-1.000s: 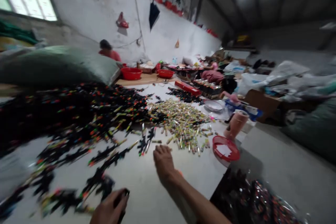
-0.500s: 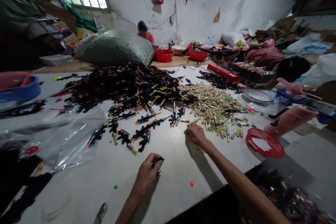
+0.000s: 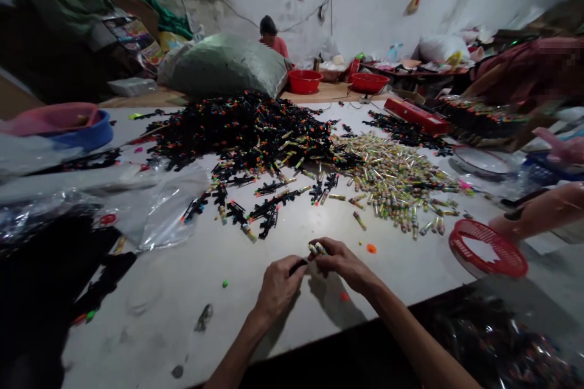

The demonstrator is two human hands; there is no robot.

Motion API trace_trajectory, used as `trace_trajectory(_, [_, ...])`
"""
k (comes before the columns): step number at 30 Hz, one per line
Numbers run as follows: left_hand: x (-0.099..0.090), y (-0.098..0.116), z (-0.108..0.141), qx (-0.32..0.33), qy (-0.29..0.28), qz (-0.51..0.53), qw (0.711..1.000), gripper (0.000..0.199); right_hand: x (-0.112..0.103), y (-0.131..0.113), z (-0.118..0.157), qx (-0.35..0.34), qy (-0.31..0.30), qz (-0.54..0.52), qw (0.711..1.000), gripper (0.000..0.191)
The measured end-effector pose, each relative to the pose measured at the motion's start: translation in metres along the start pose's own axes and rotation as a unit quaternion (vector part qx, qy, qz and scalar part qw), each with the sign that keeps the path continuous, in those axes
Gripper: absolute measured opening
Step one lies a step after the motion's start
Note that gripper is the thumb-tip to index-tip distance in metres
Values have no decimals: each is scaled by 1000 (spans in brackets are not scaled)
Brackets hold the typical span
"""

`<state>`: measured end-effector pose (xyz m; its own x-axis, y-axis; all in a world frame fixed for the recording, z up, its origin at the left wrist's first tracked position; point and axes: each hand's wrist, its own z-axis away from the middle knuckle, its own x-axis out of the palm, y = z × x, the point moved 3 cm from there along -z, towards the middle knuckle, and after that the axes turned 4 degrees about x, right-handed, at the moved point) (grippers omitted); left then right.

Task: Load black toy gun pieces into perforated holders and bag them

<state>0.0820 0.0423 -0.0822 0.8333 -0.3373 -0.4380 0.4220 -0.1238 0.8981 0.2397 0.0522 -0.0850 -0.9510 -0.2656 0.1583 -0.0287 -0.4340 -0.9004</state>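
My left hand (image 3: 278,285) is closed around a small black plastic piece (image 3: 298,266), mostly covered by the fingers; it looks like one of the toy guns. My right hand (image 3: 345,262), almost touching the left, pinches a few short tubes with colourful patterned wrapping (image 3: 317,248). Beyond the hands lies a big heap of black toy guns (image 3: 237,134) with orange, green and blue tips. To its right spreads a pile of similar small tubes (image 3: 392,176). Several toy guns (image 3: 269,213) lie loose in front of the heap, some with tubes beside or on them.
A red plastic basket (image 3: 511,255) stands at the right, a blue basin (image 3: 91,134) at the left. Clear plastic bags (image 3: 168,209) cover the left side. A large green sack (image 3: 228,64) sits behind. One co-worker (image 3: 278,42) is at the back; another leans in at right (image 3: 515,73).
My right hand has come back from the tube pile to my left hand, now with tubes in its fingers. The view has shifted, and a second person shows clearly at the right.
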Motion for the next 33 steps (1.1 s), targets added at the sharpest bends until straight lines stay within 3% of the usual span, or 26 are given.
trace_trajectory(6, [-4,5,6,31,-34,-78,996,27,3,0,14,-22,11,-9,1000,29])
trace_trajectory(17, [-4,12,15,74,-89,-194,974,25,4,-12,23,-49,0,147,988,17])
trace_trajectory(20, [-3,10,17,80,-114,-187,972,26,8,-14,29,-89,-8,221,971,12])
trace_trajectory(25, [-1,3,23,82,-189,-152,967,25,28,-11,45,-145,-40,366,919,18])
trace_trajectory(28, [-14,-1,25,63,-212,-161,962,21,24,-6,44,-134,-57,354,924,15])
trace_trajectory(31, [-46,-1,16,34,-159,-220,962,18,-3,-4,27,-130,54,315,939,26])
trace_trajectory(33, [-69,-1,1,9,-93,-280,955,23,-24,1,11,-116,164,340,919,34])
